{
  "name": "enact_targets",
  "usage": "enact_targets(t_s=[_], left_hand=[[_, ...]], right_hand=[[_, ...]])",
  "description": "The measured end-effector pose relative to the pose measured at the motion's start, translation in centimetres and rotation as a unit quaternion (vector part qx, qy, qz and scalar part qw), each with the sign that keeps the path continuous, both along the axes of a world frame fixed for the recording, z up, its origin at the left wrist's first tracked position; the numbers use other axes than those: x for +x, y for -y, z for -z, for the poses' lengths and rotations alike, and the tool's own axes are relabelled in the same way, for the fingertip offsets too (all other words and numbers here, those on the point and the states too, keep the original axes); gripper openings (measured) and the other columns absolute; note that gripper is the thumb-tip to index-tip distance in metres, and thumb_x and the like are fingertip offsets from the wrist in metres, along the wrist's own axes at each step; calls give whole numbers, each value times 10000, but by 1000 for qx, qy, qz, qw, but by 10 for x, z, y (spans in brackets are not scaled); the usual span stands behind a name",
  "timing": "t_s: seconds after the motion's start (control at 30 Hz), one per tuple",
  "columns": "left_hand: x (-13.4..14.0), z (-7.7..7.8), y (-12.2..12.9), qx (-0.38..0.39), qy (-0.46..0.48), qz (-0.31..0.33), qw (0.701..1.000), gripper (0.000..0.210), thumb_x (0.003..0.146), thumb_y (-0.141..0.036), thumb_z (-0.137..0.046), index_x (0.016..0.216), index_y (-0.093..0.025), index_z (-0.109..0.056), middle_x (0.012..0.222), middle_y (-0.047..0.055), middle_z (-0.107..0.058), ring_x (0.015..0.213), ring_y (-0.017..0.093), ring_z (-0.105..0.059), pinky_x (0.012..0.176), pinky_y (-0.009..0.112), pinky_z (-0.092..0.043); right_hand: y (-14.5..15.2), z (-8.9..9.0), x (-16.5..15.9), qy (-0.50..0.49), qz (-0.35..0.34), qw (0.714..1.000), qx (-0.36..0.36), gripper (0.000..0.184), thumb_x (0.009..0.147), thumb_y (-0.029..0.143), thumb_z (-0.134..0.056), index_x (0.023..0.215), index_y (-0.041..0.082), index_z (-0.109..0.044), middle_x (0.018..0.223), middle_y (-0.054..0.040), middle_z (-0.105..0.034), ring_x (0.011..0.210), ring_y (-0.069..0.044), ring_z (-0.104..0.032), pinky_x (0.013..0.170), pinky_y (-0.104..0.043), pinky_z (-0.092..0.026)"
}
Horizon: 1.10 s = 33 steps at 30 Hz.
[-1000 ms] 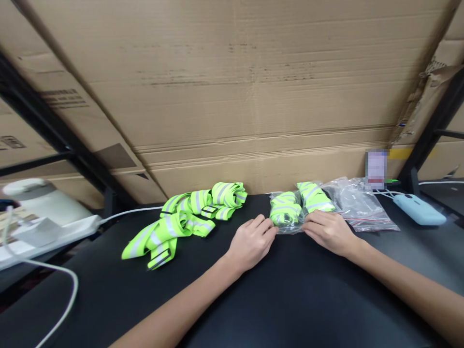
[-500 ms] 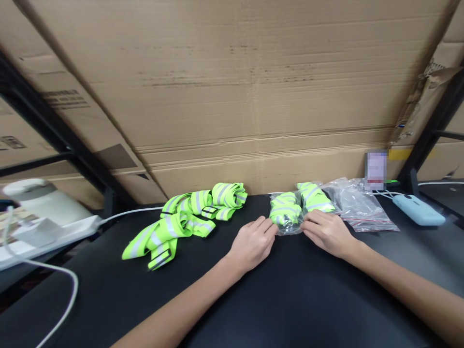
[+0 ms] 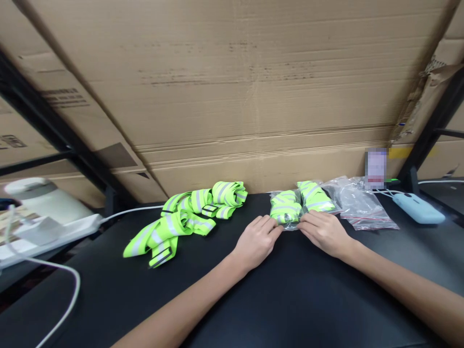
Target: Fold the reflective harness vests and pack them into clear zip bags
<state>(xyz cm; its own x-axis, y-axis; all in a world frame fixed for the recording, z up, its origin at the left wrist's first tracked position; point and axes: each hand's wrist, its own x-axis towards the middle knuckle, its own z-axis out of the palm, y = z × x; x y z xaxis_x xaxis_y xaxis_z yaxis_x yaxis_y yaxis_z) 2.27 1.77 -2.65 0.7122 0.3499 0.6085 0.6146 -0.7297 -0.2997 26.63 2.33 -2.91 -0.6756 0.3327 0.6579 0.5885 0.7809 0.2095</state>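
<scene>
The printing on the cardboard (image 3: 65,98) before me is too blurred for me to read. Since half a second ago my left hand (image 3: 256,240) and right hand (image 3: 324,234) have drawn closer together, each pinching the near edge of the clear plastic bag (image 3: 290,227), which lies on the black table (image 3: 290,299) beside another filled bag (image 3: 316,195). Inside, the neon-green strap (image 3: 284,202) looks bundled, with pale silvery stripes.

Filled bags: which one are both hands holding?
The left filled bag: left hand and right hand grip its near edge. The other one lies beyond the right hand.
</scene>
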Motion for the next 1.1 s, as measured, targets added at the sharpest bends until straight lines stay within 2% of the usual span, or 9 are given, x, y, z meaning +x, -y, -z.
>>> enact_targets(t_s=[0.27,0.43,0.53,0.77,1.1], left_hand=[[3,-2,1,-8,-14,-12,1000,270,981,-71,-443,827,-149,-650,732,43,-591,681,190,-531,632,332,-419],[6,-4,3,-10,-8,-20,1000,207,994,-107,-467,937,-152,-661,781,40,-620,739,198,-555,687,335,-436],[10,-4,3,-12,-6,-16,1000,182,999,-131,-488,939,-148,-658,799,37,-634,744,193,-573,683,331,-436],[17,0,-1,-2,4,-14,1000,281,1026,-126,-435,854,-148,-656,780,44,-634,718,180,-591,658,324,-450],[19,2,0,-35,19,-9,999,258,988,-87,-450,824,-141,-641,765,55,-615,717,196,-581,694,325,-505]], right_hand=[[1,-2,-2,8,13,1000,-9,295,1013,118,-469,828,155,-695,781,-54,-659,725,-182,-578,659,-303,-450],[2,-3,-5,0,43,999,11,229,1007,175,-504,887,173,-699,808,-53,-662,772,-198,-582,686,-316,-450],[1,-2,-9,4,36,999,21,213,1008,192,-523,895,177,-704,796,-44,-658,761,-197,-574,682,-317,-439],[-2,1,-13,5,25,999,31,264,1024,136,-485,887,158,-710,807,-56,-668,763,-196,-568,667,-326,-394],[-2,2,-16,18,11,999,25,341,1043,123,-420,837,147,-691,774,-51,-652,728,-193,-549,661,-340,-377]])
